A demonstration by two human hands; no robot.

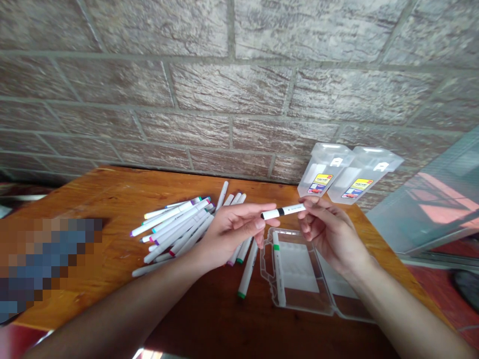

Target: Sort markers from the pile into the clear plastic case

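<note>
A white marker with a black band and a black tip (293, 209) is held level between my two hands. My left hand (239, 227) pinches its black end between thumb and fingers. At the other end, my right hand (329, 227) grips it with thumb and fingertips. Below them lies an open clear plastic case (303, 311), with one green-banded marker (279, 274) along its left side. Beside and partly behind my left hand is a loose pile of white markers (179, 227) with variously coloured ends. One green-ended marker (247, 274) lies between the pile and the case.
Two closed translucent marker cases (318, 174) with yellow labels stand at the table's back right, against the stone-block wall (224, 89). The wooden table (93, 199) ends at that wall. A glass panel (430, 194) is on the right. A blurred-out patch covers the left edge.
</note>
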